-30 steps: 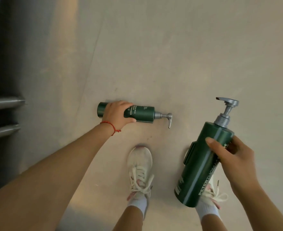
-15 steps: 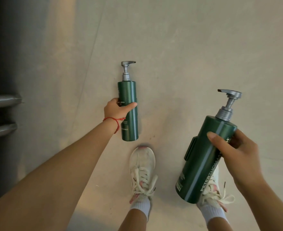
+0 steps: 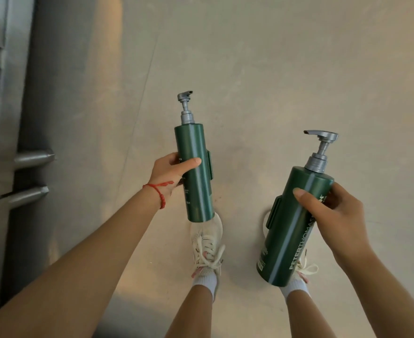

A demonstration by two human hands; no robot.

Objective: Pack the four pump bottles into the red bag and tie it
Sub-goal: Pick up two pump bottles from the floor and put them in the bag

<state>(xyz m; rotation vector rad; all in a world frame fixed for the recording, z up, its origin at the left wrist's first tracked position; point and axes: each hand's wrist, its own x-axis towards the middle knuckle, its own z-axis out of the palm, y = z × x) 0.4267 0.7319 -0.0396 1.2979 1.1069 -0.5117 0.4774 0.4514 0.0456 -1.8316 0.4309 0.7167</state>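
Bare forearms, no sleeves in sight. There's a red braided cord bracelet (image 3: 158, 191) on the left wrist. Down below, white lace-up sneakers (image 3: 207, 247) with white socks (image 3: 204, 281).

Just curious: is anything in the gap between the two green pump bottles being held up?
Nothing held; the head view shows only bare floor between slim bottle and large bottle.

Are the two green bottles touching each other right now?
Apart. The head view shows bare floor between the slim bottle and the large bottle.
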